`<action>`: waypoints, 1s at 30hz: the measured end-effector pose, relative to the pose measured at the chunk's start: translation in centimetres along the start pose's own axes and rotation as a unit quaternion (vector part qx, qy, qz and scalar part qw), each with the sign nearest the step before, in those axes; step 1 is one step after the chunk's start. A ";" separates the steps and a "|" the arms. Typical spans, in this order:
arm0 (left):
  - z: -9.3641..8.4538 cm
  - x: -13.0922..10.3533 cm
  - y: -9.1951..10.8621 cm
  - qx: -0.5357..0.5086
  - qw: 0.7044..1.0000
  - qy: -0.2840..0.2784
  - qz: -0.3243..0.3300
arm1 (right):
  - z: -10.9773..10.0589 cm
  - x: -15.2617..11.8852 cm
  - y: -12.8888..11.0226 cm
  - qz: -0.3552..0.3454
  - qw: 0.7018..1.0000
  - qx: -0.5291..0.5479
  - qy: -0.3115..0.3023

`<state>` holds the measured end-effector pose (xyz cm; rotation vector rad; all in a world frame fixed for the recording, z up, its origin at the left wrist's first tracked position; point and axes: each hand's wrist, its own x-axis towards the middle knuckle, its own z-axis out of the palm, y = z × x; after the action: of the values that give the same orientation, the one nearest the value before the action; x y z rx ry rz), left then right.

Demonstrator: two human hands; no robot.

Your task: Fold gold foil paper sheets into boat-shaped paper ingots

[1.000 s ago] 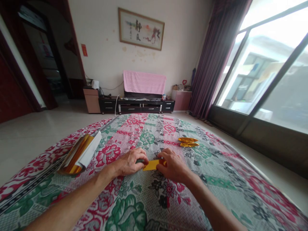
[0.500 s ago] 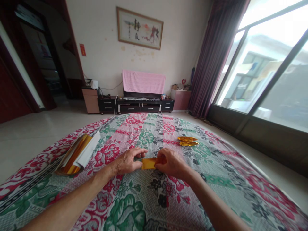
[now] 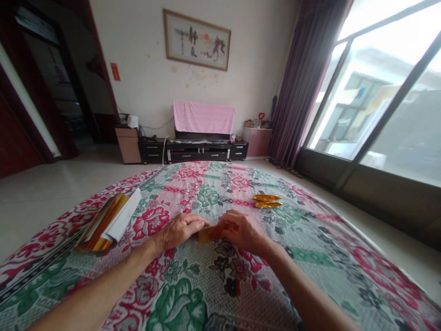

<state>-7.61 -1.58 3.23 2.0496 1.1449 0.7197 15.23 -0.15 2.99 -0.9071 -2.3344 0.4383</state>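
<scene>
A small folded strip of gold paper [image 3: 206, 235] lies low over the cloth between my hands. My right hand [image 3: 243, 232] grips its right part, with fingers curled over and thumb beneath. At the strip's upper left corner, the thumb and forefinger of my left hand [image 3: 181, 231] are pressed together. Two folded gold paper ingots [image 3: 268, 204], long with pointed ends, rest side by side beyond my right hand. To the left lies a curled stack of gold and white paper sheets [image 3: 108, 225].
A flowered cloth [image 3: 186, 299] in red, green and grey covers the round-edged surface before me. Past it stand a low black TV cabinet [image 3: 186, 155] and a screen draped with a pink towel [image 3: 203, 117]. A purple curtain [image 3: 296, 87] and large window are at right.
The left thumb and fingers, apart before, have closed together at the strip's corner. The strip's visible face looks darker and has tilted. The right hand stays around its right part.
</scene>
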 end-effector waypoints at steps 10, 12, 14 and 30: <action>1.1 0.4 -0.2 -0.001 0.999 0.041 -0.028 | 0.4 0.1 -0.2 -0.069 0.996 0.013 0.051; 1.5 0.5 -0.1 0.009 0.998 0.057 -0.011 | 0.3 0.1 -0.3 -0.078 0.994 -0.014 0.071; 1.9 0.6 -0.1 0.027 0.995 0.092 0.015 | 0.3 0.0 -0.4 -0.078 0.992 -0.028 0.094; 3.2 0.6 -0.1 0.109 0.968 0.215 0.063 | 2.1 0.4 0.4 0.217 0.942 0.214 0.144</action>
<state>-5.08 -1.87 1.24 2.2285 1.3925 1.1911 13.88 0.19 1.30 -1.1712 -1.6740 0.8880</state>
